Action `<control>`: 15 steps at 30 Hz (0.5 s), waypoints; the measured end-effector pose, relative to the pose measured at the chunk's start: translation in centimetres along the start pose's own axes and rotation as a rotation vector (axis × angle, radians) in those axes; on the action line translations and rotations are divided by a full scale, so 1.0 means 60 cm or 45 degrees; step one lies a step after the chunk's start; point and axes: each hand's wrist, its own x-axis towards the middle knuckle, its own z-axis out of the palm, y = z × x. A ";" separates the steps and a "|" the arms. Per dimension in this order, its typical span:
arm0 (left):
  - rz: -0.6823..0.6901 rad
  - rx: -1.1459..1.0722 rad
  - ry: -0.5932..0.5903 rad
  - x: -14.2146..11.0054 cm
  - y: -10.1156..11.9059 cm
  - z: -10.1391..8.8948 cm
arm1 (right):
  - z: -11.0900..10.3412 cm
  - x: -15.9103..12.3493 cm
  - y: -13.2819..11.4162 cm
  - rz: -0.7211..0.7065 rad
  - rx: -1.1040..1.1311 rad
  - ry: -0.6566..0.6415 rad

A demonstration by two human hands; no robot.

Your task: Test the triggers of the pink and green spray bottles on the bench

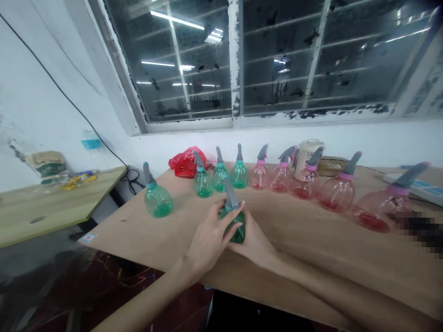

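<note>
Near the front edge of the wooden table, both hands hold a green spray bottle (238, 230) with a grey trigger head. My left hand (211, 233) is closed around its left side and neck, fingers reaching across the front. On the other side, my right hand (254, 242) wraps the body, its fingers partly hidden behind the bottle. The bottle tilts slightly. Another green spray bottle (158, 201) stands apart on the left. Behind my hands are three more green bottles, among them one at the back (239, 175).
Several pink spray bottles (336, 193) with red liquid curve along the right. A red plastic bag (187, 162) and a whitish canister (308, 154) sit near the wall. At left is a second table (44, 207); a blurred dark object (422, 230) lies at far right.
</note>
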 end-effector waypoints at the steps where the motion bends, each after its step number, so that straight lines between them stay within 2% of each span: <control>1: 0.022 -0.008 -0.016 -0.007 -0.001 -0.005 | 0.007 0.007 -0.002 -0.006 0.006 0.008; 3: 0.051 0.016 -0.010 -0.025 -0.014 -0.021 | 0.014 0.015 -0.002 0.027 -0.012 0.009; 6: -0.032 0.061 0.190 -0.050 -0.071 -0.052 | 0.008 0.016 0.002 0.111 -0.063 -0.007; 9: -0.309 0.033 0.548 -0.061 -0.166 -0.085 | -0.007 0.010 0.006 0.129 -0.073 -0.064; 11: -0.587 0.126 0.758 -0.059 -0.233 -0.105 | -0.018 0.007 0.009 0.136 -0.074 -0.100; 13: -0.846 0.224 0.754 -0.052 -0.289 -0.122 | -0.026 0.004 0.011 0.130 -0.071 -0.126; 15: -0.892 0.226 0.679 -0.043 -0.327 -0.133 | -0.032 0.001 0.014 0.108 -0.068 -0.150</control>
